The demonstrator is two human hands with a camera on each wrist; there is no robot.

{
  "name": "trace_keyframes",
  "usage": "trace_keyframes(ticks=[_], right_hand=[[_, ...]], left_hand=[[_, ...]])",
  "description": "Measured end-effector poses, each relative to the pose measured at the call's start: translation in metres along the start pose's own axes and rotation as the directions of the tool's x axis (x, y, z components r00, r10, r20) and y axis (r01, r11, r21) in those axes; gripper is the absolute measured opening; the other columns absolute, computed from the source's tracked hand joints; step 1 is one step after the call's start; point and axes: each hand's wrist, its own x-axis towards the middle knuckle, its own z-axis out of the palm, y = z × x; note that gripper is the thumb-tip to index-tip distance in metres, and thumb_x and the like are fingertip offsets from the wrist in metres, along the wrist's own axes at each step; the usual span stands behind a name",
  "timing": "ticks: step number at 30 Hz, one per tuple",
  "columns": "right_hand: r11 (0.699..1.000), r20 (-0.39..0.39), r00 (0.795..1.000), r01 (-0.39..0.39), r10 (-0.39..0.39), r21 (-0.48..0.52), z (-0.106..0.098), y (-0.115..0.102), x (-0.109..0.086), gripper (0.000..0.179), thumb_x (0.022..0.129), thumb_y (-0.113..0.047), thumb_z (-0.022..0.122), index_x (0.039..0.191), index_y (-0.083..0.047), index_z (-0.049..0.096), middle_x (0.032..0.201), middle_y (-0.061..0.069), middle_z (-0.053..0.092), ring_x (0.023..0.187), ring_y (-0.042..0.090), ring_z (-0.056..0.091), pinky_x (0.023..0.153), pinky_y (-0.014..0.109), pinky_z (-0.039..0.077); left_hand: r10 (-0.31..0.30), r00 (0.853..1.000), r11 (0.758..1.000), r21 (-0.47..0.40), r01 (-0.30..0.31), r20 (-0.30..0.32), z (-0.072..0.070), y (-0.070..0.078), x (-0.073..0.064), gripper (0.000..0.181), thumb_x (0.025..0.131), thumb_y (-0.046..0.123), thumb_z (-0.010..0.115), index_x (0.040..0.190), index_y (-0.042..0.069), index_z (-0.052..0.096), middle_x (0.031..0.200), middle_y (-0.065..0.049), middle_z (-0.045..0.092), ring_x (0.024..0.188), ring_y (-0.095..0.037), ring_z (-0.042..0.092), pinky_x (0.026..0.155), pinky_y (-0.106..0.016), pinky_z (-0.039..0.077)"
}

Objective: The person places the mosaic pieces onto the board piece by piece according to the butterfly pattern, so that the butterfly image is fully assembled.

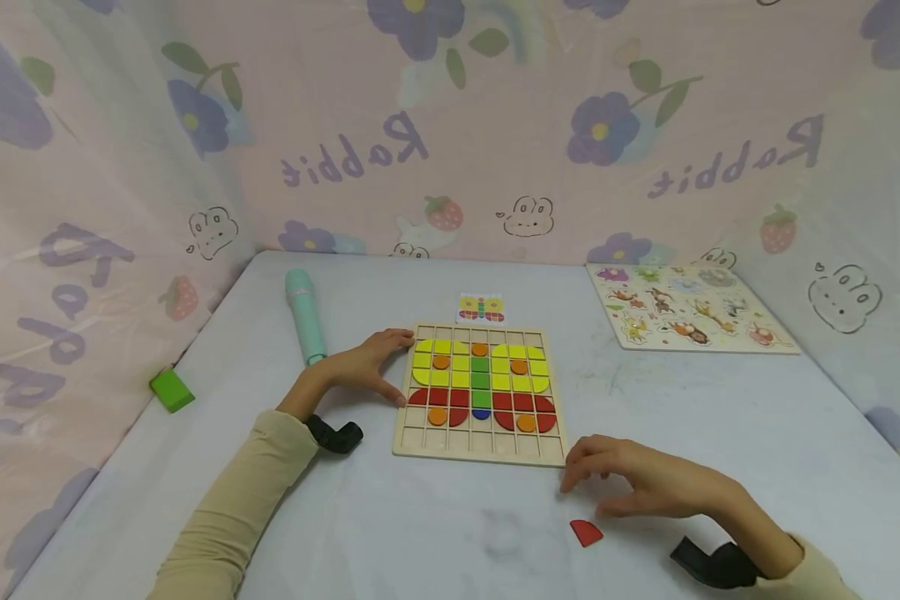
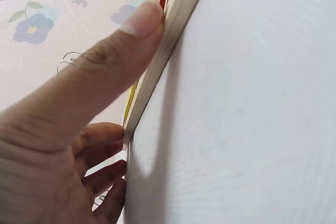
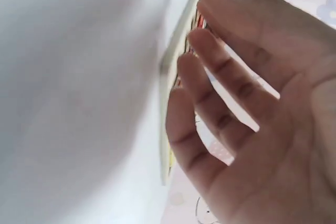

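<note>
A square wooden grid board [image 1: 427, 444] lies on the table, bearing yellow, red, orange, green and blue flat pieces in a butterfly shape. My left hand [image 1: 360, 367] rests at its left side; in the left wrist view the thumb [image 2: 144, 22] touches the board's rim, and the other fingers reach its far corner. Just off the board's near right corner is my right hand [image 1: 648, 479], fingers loosely bent. Nothing shows in its grasp in the right wrist view, where the palm [image 3: 273, 150] is visible. A red quarter-circle piece [image 1: 586, 532] lies on the table close to the right thumb.
Behind the board lies a small pattern card [image 1: 482, 308] showing a butterfly. A mint-green microphone-shaped object [image 1: 307, 321] is at the back left, and a green block [image 1: 172, 390] near the left edge. An animal puzzle board [image 1: 690, 310] lies at the back right. Printed cloth surrounds the table.
</note>
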Motion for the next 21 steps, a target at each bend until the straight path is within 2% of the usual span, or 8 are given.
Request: trace_keyframes(ticks=[4,10,15,18,21], right_hand=[[0.998,0.044,0.998,0.031,-0.034,0.060,0.010,0.002,-0.009,0.037,0.086,-0.007,0.065,0.115,-0.030,0.060,0.118,-0.010,0.049,0.106,0.007,0.047,0.088,0.024,0.046],[0.992,0.046,0.992,0.112,-0.114,0.056,0.019,0.006,-0.009,0.034,0.086,-0.005,0.064,0.109,-0.030,0.060,0.115,-0.009,0.049,0.105,0.006,0.047,0.089,0.022,0.044],[0.995,0.042,0.995,0.089,-0.090,0.038,0.020,0.007,-0.008,0.030,0.086,-0.011,0.066,0.108,-0.031,0.060,0.112,-0.012,0.048,0.103,0.005,0.048,0.088,0.022,0.045],[0.996,0.054,0.996,0.067,-0.070,0.065,0.021,0.006,-0.008,0.032,0.086,-0.013,0.066,0.110,-0.031,0.060,0.112,-0.013,0.047,0.104,0.005,0.048,0.089,0.022,0.044],[0.992,0.074,0.994,0.079,-0.086,0.094,0.023,0.004,-0.008,0.033,0.085,-0.013,0.067,0.111,-0.032,0.060,0.111,-0.012,0.046,0.105,0.005,0.047,0.089,0.022,0.043]], left_hand=[[0.000,1.000,1.000,0.001,0.000,0.000,0.000,-0.001,0.000,0.098,0.069,0.042,0.080,0.143,0.002,0.029,0.152,-0.014,0.018,0.139,-0.032,0.014,0.112,-0.050,0.017],[0.007,1.000,1.000,0.000,-0.007,-0.002,0.000,-0.002,-0.001,0.097,0.069,0.042,0.080,0.143,0.003,0.030,0.152,-0.013,0.019,0.139,-0.031,0.015,0.112,-0.049,0.018],[0.006,1.000,1.000,-0.005,-0.006,0.000,0.000,0.000,-0.001,0.097,0.069,0.042,0.080,0.143,0.003,0.030,0.152,-0.013,0.018,0.140,-0.031,0.014,0.112,-0.049,0.018],[0.005,1.000,1.000,-0.004,-0.005,-0.002,0.000,0.000,-0.001,0.097,0.069,0.041,0.080,0.143,0.003,0.030,0.153,-0.012,0.018,0.140,-0.031,0.014,0.112,-0.049,0.018],[0.009,1.000,1.000,-0.005,-0.009,-0.004,0.000,0.000,-0.001,0.097,0.069,0.041,0.080,0.142,0.002,0.030,0.152,-0.013,0.018,0.140,-0.032,0.014,0.112,-0.049,0.018]])
